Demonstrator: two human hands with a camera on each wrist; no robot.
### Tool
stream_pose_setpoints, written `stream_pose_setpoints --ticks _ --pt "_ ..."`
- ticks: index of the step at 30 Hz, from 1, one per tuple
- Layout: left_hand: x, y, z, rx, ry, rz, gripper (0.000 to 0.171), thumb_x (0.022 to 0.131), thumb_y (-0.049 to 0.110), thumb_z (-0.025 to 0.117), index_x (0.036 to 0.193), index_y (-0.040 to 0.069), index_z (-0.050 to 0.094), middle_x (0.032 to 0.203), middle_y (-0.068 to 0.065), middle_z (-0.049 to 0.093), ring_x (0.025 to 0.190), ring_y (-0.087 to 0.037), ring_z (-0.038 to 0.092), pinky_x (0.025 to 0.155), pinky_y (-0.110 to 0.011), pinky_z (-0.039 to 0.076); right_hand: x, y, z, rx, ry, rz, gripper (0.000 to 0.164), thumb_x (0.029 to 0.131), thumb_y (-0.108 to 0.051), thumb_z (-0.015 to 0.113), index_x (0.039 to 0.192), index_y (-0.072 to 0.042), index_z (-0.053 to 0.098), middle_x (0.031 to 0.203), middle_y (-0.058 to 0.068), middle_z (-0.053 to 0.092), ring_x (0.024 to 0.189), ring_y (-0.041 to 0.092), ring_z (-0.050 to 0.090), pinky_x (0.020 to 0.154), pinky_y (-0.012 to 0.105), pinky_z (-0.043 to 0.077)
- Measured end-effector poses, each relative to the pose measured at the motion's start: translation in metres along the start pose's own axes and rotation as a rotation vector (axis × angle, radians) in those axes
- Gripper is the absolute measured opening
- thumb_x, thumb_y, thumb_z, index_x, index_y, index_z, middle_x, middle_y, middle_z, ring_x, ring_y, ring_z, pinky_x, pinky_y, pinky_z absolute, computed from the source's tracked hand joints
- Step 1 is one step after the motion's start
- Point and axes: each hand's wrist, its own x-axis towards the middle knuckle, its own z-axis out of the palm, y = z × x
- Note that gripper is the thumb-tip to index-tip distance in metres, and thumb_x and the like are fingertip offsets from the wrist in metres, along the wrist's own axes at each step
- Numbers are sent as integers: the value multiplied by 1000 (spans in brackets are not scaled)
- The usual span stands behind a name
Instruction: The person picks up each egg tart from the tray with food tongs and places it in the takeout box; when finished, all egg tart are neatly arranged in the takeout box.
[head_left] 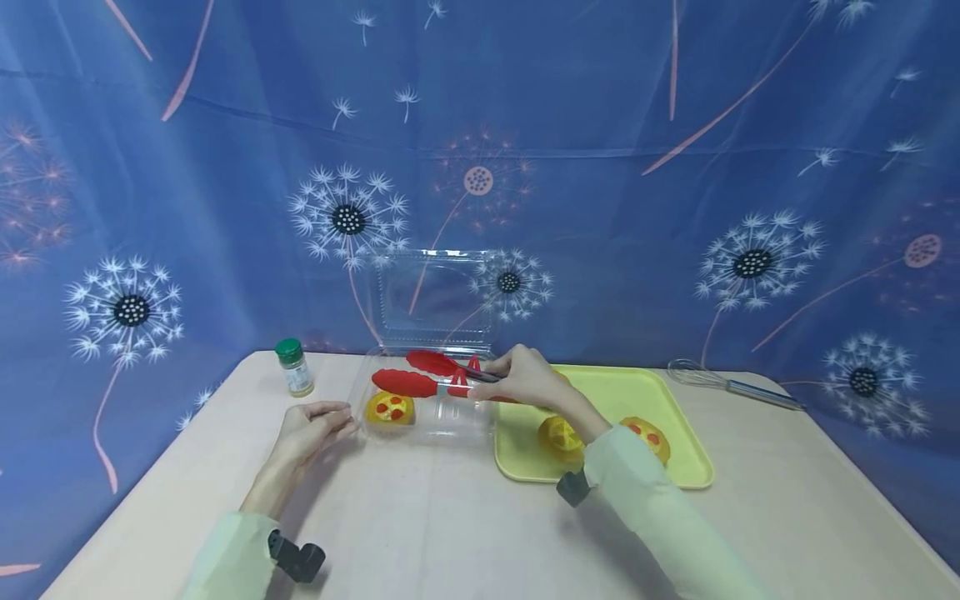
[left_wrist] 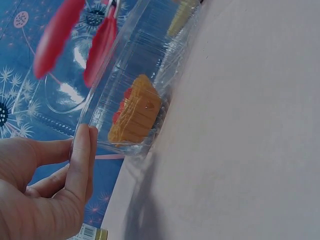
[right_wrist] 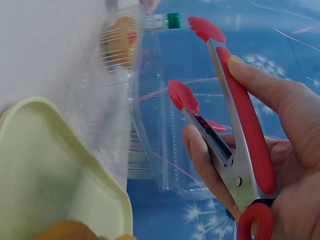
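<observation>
A clear plastic clamshell container (head_left: pixel 457 427) stands at the table's middle, its lid (head_left: pixel 438 292) raised at the back. My left hand (head_left: pixel 311 433) pinches its left rim between thumb and fingers (left_wrist: pixel 82 145). Inside, at the left end, sits a round golden pastry (head_left: pixel 390 409) with red toppings. My right hand (head_left: pixel 525 379) grips red-tipped tongs (right_wrist: pixel 250 135) by the handles over the container. The tongs' tips are spread, with nothing between them. Beneath my right forearm, the pale yellow tray (head_left: pixel 675 400) bears a yellow-topped pastry (head_left: pixel 561 437) and a red-topped pastry (head_left: pixel 647 437).
A green-capped seasoning jar (head_left: pixel 295 367) stands at the back left, near my left hand. A whisk (head_left: pixel 735 385) lies behind and right of the tray. The blue dandelion-print curtain (head_left: pixel 600 208) hangs right behind the table's back edge.
</observation>
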Motion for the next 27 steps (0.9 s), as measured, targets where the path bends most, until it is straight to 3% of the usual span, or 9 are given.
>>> stream_pose_setpoints --ticks 3,5,6,10,13,15,19,23,27 --pt "0 -1 0 -7 -11 -4 45 97 -1 54 134 -23 38 105 -18 61 79 -7 67 79 -22 62 -13 4 -11 65 2 34 57 72 -42 86 119 -12 72 53 -6 52 45 14 18 40 24 17" --pt "0 0 -1 -9 -19 -8 46 98 -1 54 135 -23 37 104 -16 62 79 -6 67 79 -22 62 -22 8 -18 96 -4 43 57 74 -41 84 120 -11 71 45 -4 34 44 13 17 41 24 16" --pt "0 0 -1 -6 -20 -9 46 98 -1 53 135 -23 37 104 -17 63 79 -6 67 80 -22 62 -26 11 -22 112 -2 51 56 75 -41 84 120 -11 71 44 -4 37 45 14 18 41 24 17" --pt "0 1 -1 -3 -23 -18 47 98 -1 53 136 -22 36 109 -20 61 80 -7 67 81 -22 61 -43 24 -38 161 15 76 59 75 -44 83 122 -11 70 61 -1 64 70 11 52 55 23 37" --pt "0 0 -1 -10 -29 -24 48 98 -1 53 137 -22 35 110 -20 60 82 -8 68 82 -22 61 -57 35 -49 185 34 91 59 76 -45 82 124 -13 68 80 5 73 106 22 59 75 30 52" --pt "0 0 -1 -7 -38 -26 48 98 -1 53 137 -22 35 107 -17 61 82 -8 68 82 -22 61 -68 41 -58 202 44 90 59 79 -43 80 127 -11 66 94 7 75 118 29 56 88 38 55" --pt "1 2 -2 -2 -63 -18 49 98 0 52 137 -22 34 100 -11 64 80 -6 68 82 -21 61 -88 55 -74 200 83 101 61 83 -41 77 131 -6 62 118 11 69 123 32 56 94 42 56" --pt "2 5 -4 -5 -75 8 50 98 1 53 138 -23 32 98 -9 63 80 -4 68 83 -20 60 -107 69 -89 117 138 148 65 84 -47 74 132 -5 62 127 17 63 116 32 61 92 43 58" --pt "0 2 -4 13 -84 -11 50 99 0 51 138 -23 31 95 -7 63 79 -4 67 82 -19 60 -130 89 -99 83 161 203 70 85 -49 73 136 -4 57 135 21 56 125 37 53 95 47 56"
